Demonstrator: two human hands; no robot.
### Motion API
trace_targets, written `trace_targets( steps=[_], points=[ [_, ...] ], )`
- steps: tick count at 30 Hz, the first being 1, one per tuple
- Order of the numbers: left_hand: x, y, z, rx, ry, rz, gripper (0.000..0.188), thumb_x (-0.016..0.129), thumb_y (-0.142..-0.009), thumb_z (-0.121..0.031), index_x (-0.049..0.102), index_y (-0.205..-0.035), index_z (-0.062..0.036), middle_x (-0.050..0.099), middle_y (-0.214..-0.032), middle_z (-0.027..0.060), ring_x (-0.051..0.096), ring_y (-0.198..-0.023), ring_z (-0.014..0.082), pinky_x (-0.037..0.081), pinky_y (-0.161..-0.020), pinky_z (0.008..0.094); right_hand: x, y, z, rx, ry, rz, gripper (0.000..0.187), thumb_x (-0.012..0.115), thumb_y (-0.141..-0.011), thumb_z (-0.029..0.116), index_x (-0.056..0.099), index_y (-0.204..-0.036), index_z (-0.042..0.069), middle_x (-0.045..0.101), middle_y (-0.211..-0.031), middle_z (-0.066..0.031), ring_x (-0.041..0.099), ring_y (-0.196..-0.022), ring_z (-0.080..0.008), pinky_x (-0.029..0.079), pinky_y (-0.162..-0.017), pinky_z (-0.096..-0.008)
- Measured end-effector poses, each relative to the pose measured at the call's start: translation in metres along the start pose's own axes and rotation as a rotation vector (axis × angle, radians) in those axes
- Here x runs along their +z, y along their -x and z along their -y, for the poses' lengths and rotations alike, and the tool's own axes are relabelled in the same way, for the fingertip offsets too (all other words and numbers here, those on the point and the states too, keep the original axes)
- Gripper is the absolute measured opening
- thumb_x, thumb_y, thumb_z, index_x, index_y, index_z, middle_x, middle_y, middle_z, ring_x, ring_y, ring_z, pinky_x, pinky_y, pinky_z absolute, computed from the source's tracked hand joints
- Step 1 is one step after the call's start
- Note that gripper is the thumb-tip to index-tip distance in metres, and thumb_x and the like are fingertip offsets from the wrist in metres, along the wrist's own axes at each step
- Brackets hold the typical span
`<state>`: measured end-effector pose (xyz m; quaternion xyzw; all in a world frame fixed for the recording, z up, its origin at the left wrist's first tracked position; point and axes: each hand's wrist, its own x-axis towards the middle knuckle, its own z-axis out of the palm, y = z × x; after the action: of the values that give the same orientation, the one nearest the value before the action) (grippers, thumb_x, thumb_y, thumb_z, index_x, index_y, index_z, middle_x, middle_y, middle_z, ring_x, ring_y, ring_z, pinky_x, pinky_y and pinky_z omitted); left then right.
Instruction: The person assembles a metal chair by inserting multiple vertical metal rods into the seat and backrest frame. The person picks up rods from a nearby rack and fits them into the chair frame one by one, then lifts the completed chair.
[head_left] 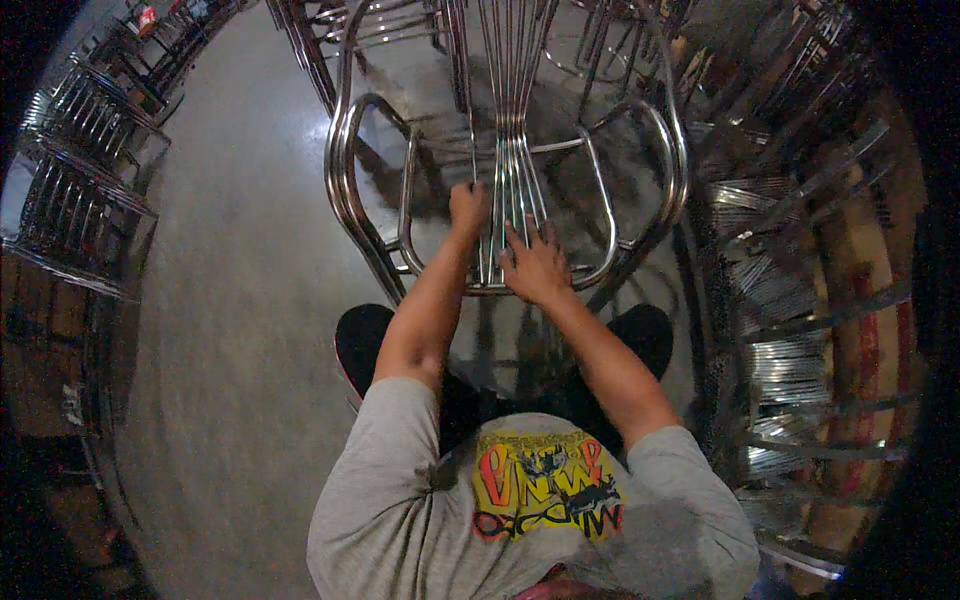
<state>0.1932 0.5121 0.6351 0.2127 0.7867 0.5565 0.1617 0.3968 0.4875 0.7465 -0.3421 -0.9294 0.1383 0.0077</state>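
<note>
A shiny metal chair frame [512, 125] stands straight ahead
Left hand [468, 208] closed around one thin rod [473, 150], right hand [539, 266] open over the rods [514, 175]; likely stiff and slick, best held by its side tubes [341, 180]

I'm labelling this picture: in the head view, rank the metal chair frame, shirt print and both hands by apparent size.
1. Metal chair frame
2. Shirt print
3. Right hand, spread
4. Left hand, curled
</note>
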Motion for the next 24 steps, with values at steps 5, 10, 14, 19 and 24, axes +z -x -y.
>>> trace_targets(
  steps=[5, 10, 14, 19, 24],
  points=[
    [-0.001, -0.009, -0.025, 0.115, -0.27, -0.077, 0.032, 0.054, -0.086, -0.024, 0.064, -0.083, 0.0065, 0.063, -0.085, 0.0296, 0.061, -0.087, 0.0468, 0.047, -0.078, 0.0515, 0.012, -0.02, -0.001, -0.03, 0.047, -0.022, 0.055, 0.044, -0.092, 0.043, 0.039, -0.143, 0.024, 0.029, -0.151, -0.0142, 0.022, -0.138, -0.0452, 0.028, -0.107, -0.0583],
    [-0.003, -0.011, -0.025, 0.095, -0.262, 0.012, 0.031, 0.052, -0.088, -0.022, 0.065, -0.084, 0.0055, 0.063, -0.087, 0.0297, 0.061, -0.089, 0.0468, 0.048, -0.08, 0.0514, 0.018, -0.032, -0.005, -0.035, 0.006, -0.038, 0.054, 0.044, -0.092, 0.044, 0.04, -0.143, 0.024, 0.028, -0.151, -0.0144, 0.022, -0.137, -0.0459, 0.027, -0.108, -0.0583],
    [-0.007, -0.014, -0.026, 0.027, -0.246, 0.075, 0.03, 0.053, -0.088, -0.021, 0.064, -0.082, 0.0062, 0.063, -0.085, 0.0305, 0.061, -0.089, 0.047, 0.048, -0.079, 0.0521, 0.014, -0.036, 0.0, 0.019, 0.014, -0.031, 0.054, 0.046, -0.091, 0.045, 0.04, -0.142, 0.027, 0.027, -0.152, -0.014, 0.022, -0.137, -0.0457, 0.025, -0.108, -0.059],
    [-0.019, -0.005, -0.032, 0.068, -0.379, 0.054, 0.028, 0.052, -0.087, -0.021, 0.059, -0.089, 0.0068, 0.063, -0.092, 0.0314, 0.061, -0.09, 0.0481, 0.048, -0.079, 0.0529, 0.008, -0.035, 0.004, 0.042, -0.007, -0.037, 0.055, 0.048, -0.089, 0.047, 0.041, -0.141, 0.031, 0.027, -0.152, -0.0123, 0.019, -0.138, -0.0457, 0.025, -0.109, -0.0595],
    [-0.021, 0.025, -0.028, -0.028, -0.306, -0.031, 0.025, 0.055, -0.084, -0.018, 0.055, -0.096, 0.0041, 0.063, -0.088, 0.03, 0.061, -0.089, 0.0488, 0.048, -0.079, 0.0521, -0.008, -0.024, -0.004, 0.073, -0.017, -0.006, 0.057, 0.048, -0.089, 0.049, 0.04, -0.142, 0.031, 0.025, -0.154, -0.0085, 0.022, -0.138, -0.0456, 0.026, -0.108, -0.0601]
  ],
)
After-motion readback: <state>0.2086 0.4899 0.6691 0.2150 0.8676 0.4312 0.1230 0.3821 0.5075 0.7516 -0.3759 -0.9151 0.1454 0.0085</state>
